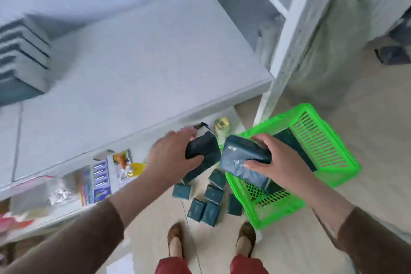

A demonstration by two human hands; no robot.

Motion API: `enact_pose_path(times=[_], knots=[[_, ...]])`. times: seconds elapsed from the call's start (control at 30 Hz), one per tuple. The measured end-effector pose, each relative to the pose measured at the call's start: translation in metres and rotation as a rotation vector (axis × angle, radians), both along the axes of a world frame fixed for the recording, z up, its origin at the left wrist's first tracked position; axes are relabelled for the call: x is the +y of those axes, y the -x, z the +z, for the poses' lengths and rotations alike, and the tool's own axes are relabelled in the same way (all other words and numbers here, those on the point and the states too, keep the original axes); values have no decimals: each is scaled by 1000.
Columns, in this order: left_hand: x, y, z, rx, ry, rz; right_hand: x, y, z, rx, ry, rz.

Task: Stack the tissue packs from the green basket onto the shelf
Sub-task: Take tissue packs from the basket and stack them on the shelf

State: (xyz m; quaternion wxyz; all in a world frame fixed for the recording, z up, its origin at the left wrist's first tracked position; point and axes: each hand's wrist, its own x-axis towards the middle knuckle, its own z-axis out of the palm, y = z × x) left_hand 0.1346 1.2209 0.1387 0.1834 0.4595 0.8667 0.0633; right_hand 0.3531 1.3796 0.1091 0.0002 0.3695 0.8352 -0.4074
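Note:
My left hand (171,155) grips a dark blue tissue pack (204,151) in the air in front of the white shelf board (133,62). My right hand (278,158) grips another dark tissue pack (240,160) over the near-left corner of the green basket (333,176). The basket stands on the floor at the right, with at least one more dark pack (293,142) inside it. Several dark tissue packs (206,202) lie loose on the floor between my feet and the basket. A stack of packs (22,55) stands at the far left of the shelf board.
A white upright post (287,51) of the shelf rises just behind the basket. Below the board, a lower shelf holds colourful packaged goods (97,182) and a bottle with a gold cap (222,124). My two shoes (211,242) stand on the pale floor.

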Motion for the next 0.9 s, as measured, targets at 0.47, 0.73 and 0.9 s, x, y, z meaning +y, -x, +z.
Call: enact_pose_path(times=[0.47,0.73,0.9], knots=[[-268,310,114,303,-304,288,-171,350,132,284,-102,356],[-320,452,73,426,-258,247,-247,498,99,281,-289,361],[-326,478,56,512,-204,236,-260,537,86,292,-298,324]])
